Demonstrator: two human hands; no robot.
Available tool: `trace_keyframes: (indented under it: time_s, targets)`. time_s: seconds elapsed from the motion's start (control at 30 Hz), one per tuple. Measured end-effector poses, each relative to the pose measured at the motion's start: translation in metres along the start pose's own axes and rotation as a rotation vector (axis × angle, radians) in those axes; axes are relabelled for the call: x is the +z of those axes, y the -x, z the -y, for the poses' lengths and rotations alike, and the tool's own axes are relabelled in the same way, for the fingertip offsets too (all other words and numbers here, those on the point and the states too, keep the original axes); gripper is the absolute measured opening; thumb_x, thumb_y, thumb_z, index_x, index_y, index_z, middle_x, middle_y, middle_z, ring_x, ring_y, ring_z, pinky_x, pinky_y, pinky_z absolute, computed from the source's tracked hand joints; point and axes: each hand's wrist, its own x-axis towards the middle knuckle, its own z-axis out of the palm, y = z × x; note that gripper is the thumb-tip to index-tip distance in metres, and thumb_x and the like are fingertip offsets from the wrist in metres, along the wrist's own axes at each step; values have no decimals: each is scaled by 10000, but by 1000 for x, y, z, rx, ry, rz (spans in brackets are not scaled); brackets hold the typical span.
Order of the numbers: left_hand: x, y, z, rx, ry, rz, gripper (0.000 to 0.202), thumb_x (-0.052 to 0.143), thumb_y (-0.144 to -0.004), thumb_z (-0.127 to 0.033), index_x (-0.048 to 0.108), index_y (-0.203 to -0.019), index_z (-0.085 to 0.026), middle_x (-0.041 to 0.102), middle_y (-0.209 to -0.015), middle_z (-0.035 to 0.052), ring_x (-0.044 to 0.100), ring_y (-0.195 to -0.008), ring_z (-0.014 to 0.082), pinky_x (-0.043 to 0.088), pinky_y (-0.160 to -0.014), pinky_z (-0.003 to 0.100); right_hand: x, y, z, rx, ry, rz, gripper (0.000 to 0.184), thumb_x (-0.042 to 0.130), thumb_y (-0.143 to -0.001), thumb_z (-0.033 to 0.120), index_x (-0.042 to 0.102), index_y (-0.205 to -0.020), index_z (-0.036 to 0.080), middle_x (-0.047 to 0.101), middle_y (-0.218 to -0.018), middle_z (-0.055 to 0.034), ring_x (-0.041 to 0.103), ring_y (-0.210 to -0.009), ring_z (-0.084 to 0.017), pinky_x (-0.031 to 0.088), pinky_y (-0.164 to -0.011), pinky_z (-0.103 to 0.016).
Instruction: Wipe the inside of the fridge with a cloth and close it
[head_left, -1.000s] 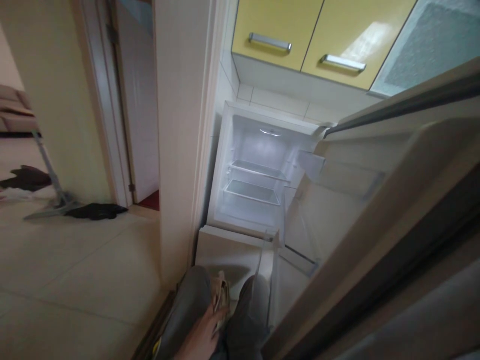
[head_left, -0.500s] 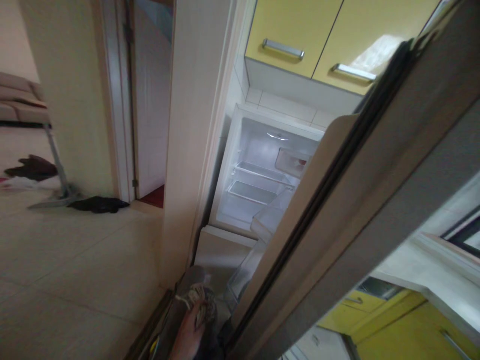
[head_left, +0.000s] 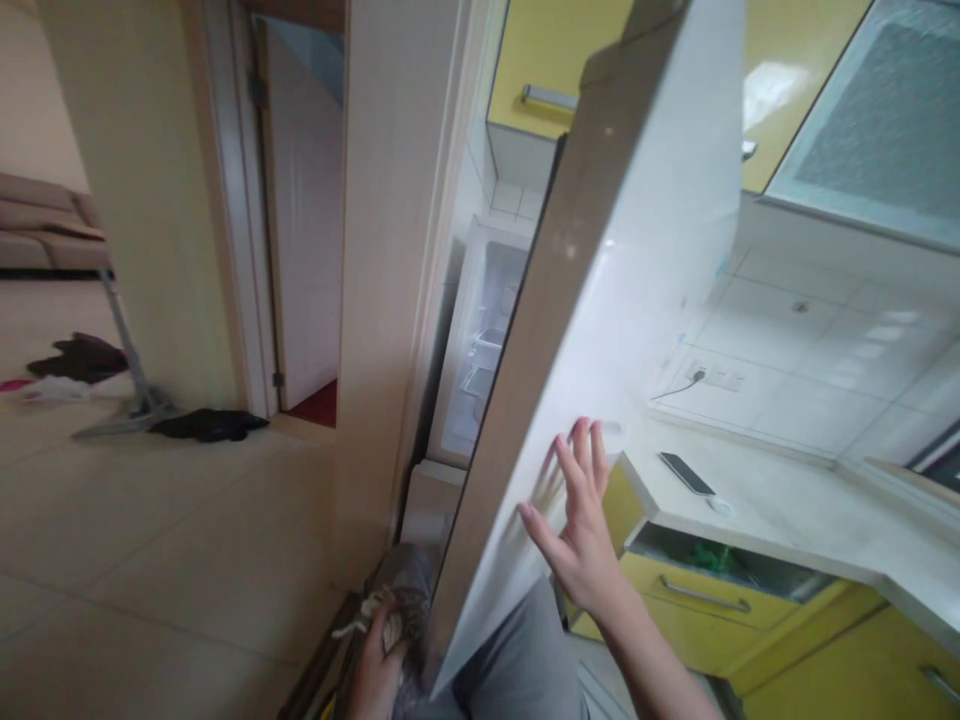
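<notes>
My right hand is open, its fingers spread flat against the white outer face of the fridge door. The door stands partly swung in, and only a narrow strip of the lit fridge interior with its shelves shows past the door's edge. My left hand is low by my knee, closed on a crumpled beige cloth. My grey trouser legs are visible below the door.
A white counter at the right carries a dark phone; yellow cabinets sit below it and above. A wall pillar stands left of the fridge. A mop and dark cloths lie on the tiled floor by a doorway.
The fridge door has swung from wide open toward the fridge, hiding most of the interior. My right hand has come into view, flat on the door's outer face. The left hand keeps the cloth.
</notes>
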Motion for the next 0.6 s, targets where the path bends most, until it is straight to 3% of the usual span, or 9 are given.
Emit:
trace_keyframes:
  time_s: [0.23,0.4,0.6]
  targets:
    - [-2,-2,12,25,17,28,548,584,-632,-376,593,-1159,-226,739,-1243,115,659,-1276,325,505,-1110,422,54,-32,-6,58,78,74,754,506,-1049,406,125,-1700,406,44,-1777,-2,-30,-1638,-352,258,-1247,-660]
    - [-7,-5,25,88,-17,23,584,542,-643,-335,613,-1207,-199,714,-1280,109,653,-1267,297,490,-1111,396,85,-59,-15,109,71,155,706,496,-1030,421,236,-1685,385,70,-1775,9,-12,-1634,-373,322,-1211,-648]
    - [-10,-4,31,95,-60,48,597,534,-642,-306,639,-1220,-201,695,-1337,110,616,-1323,293,439,-1168,402,118,-94,-33,117,-68,181,641,522,-983,381,413,-1612,328,158,-1763,5,-20,-1640,-340,274,-1241,-662]
